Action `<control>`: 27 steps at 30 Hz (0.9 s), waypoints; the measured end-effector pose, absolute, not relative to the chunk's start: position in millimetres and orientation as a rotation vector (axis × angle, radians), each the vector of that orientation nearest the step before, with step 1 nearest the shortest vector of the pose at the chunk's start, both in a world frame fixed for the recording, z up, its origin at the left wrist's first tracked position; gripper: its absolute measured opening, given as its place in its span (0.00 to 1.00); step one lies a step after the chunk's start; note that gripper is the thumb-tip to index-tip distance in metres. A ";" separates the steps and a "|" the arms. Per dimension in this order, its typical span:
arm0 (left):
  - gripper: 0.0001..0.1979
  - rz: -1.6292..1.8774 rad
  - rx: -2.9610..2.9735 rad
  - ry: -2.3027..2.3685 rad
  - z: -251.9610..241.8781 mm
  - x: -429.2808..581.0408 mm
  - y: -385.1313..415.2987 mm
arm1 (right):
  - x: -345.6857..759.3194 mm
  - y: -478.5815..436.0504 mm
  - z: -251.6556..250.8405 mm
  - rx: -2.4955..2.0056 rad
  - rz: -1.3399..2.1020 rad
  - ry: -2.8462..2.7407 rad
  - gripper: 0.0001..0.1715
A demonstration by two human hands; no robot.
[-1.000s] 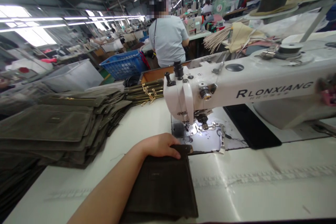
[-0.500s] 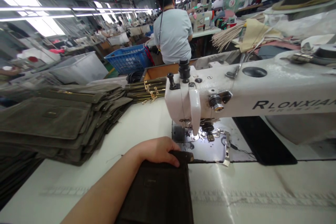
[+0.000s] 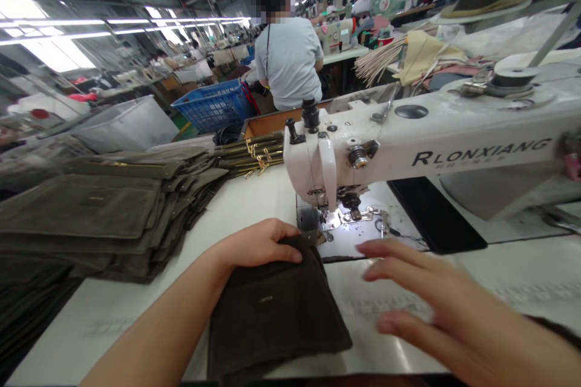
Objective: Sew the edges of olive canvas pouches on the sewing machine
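Observation:
My left hand (image 3: 265, 243) grips the top edge of a dark olive fabric pouch panel (image 3: 276, 314), thumb on top and fingers over the far side. The panel lies on the white table, its upper corner close to the presser foot of a white sewing machine (image 3: 363, 139). A small label shows on its face. To the right, my right hand (image 3: 422, 296) hovers over the table with fingers spread, holding nothing and apart from the panel.
On the left rises a stack of similar olive panels (image 3: 91, 211). Behind it lie pieces with gold zippers (image 3: 258, 157). A blue crate (image 3: 213, 106) and a seated person (image 3: 290, 60) are beyond the machine. A black strip (image 3: 436, 214) lies under the machine arm.
My right hand has come into view from the right. The panel has swung so its lower end sits further right, still in my left hand. The view has shifted slightly.

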State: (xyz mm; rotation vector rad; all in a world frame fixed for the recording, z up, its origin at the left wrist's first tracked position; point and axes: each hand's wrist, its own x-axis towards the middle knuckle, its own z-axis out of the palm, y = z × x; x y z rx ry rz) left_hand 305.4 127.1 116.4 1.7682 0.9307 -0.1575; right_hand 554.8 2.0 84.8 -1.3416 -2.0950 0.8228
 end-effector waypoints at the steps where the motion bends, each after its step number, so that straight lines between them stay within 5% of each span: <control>1: 0.10 -0.131 1.755 0.933 120.1 303.9 123.4 | 540.3 7.6 86.9 -1.313 0.896 -2.104 0.18; 4: 0.12 -0.068 1.700 0.935 127.8 297.7 111.4 | 504.0 19.7 89.1 -1.208 1.171 -2.044 0.09; 10: 0.15 0.031 1.629 0.936 134.5 285.6 93.7 | 492.1 17.4 82.5 -1.136 1.520 -1.925 0.21; 17: 0.14 0.052 1.861 1.172 139.3 290.1 81.6 | 494.2 9.2 84.7 -1.211 1.185 -2.094 0.18; 27: 0.15 0.088 1.851 1.226 139.4 285.0 77.8 | 496.7 8.7 72.9 -1.215 1.411 -1.915 0.15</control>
